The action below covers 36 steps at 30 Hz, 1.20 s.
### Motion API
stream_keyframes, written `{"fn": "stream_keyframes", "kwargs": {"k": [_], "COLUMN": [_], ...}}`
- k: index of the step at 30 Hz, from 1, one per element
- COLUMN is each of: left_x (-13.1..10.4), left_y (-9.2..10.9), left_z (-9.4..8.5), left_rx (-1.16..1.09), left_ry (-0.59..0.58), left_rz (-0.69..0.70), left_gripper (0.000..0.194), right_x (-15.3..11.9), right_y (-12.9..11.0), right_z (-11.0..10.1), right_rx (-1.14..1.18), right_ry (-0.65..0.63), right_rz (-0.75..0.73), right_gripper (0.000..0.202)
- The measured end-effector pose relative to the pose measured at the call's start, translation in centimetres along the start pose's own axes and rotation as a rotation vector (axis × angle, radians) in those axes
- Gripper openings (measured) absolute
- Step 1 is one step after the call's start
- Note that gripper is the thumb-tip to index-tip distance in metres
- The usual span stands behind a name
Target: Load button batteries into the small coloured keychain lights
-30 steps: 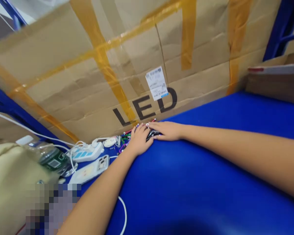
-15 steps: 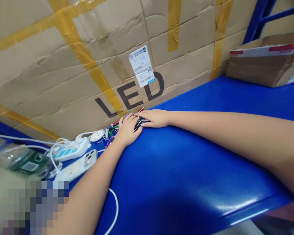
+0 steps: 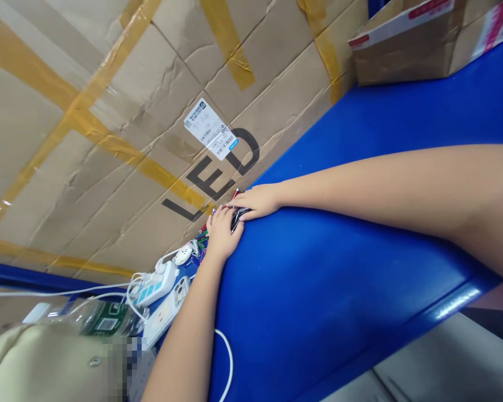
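Note:
My left hand and my right hand meet over a bunch of slim pens by the foot of the large carton. Dark, glossy pens show between the thumbs and fingers of both hands, which curve round the bunch from either side. Red ends stick out behind the right fingers. Most of the bunch is hidden under my palms. Left of my left hand lie green and purple slim pieces, too small to tell apart.
A large taped carton marked LED stands along the blue table. At the left are a white power strip, a phone, white cables and a clear bottle. An open cardboard box sits at the back right.
The view has tilted and shifted, so the carton and the box appear turned. Both hands stay together on the pens, drawn slightly closer round them.

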<state>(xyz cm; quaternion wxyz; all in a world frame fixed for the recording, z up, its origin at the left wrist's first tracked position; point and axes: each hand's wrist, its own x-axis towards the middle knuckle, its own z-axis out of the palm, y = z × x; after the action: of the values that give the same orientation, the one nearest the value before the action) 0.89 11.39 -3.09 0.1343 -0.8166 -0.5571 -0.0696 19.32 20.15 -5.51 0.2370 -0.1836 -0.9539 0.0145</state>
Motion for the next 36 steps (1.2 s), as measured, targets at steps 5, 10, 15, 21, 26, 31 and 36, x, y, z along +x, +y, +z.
{"fn": "stream_keyframes", "kwargs": {"k": [5, 10, 15, 21, 26, 31, 36], "left_x": [0.0, -0.1, -0.3, -0.6, -0.8, -0.9, -0.8], "left_y": [0.0, 0.0, 0.2, 0.1, -0.2, -0.5, -0.6], "left_z": [-0.1, -0.1, -0.3, -0.4, 0.5, 1.5, 1.6], "left_rx": [0.004, 0.012, -0.009, -0.064, -0.152, -0.208, -0.215], "left_ry": [-0.014, -0.035, -0.033, 0.001, 0.101, 0.150, 0.154], "left_rz": [-0.003, -0.022, -0.039, -0.022, -0.021, -0.023, -0.045], "left_gripper": [0.045, 0.046, 0.046, 0.047, 0.047, 0.048, 0.047], "right_x": [0.0, 0.0, -0.1, -0.1, -0.3, -0.2, -0.2], "right_y": [0.2, 0.2, 0.1, -0.9, -2.2, -2.4, -2.2], "right_z": [0.2, 0.5, 0.7, -0.6, -1.8, -2.0, -1.7], "right_rx": [0.027, 0.076, 0.089, 0.027, 0.002, -0.009, 0.011], "right_ry": [0.025, 0.042, 0.049, -0.039, -0.133, -0.173, -0.175], "right_rz": [-0.012, 0.026, 0.035, 0.039, 0.073, 0.078, 0.083], "right_gripper": [0.065, 0.070, 0.068, 0.064, 0.064, 0.065, 0.066]}}
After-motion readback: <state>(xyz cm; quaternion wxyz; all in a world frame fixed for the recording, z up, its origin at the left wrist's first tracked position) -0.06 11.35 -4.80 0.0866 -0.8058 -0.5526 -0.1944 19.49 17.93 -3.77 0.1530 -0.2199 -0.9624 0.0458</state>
